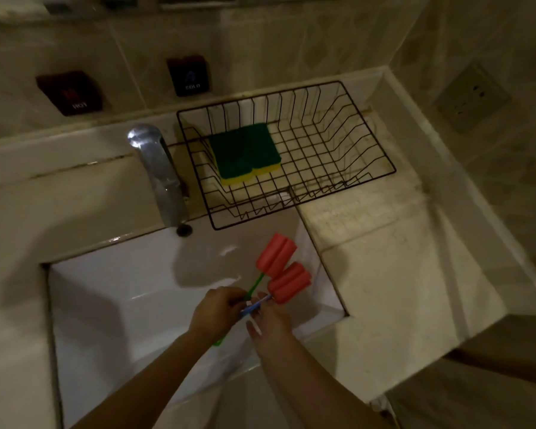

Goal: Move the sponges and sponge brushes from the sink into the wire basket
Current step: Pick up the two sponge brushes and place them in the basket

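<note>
While the left hand [218, 308] and right hand [271, 317] close together on two sponge brushes [283, 266] at lower centre, the thin stiff handles probably suit gripping better than the soft, light foam heads.

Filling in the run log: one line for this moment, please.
left hand: green brush | right hand: blue brush | sponges: in basket

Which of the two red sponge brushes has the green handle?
The upper-left sponge brush, nearer the faucet; its green stem runs into the left hand. The other sponge brush has a blue handle.
</note>
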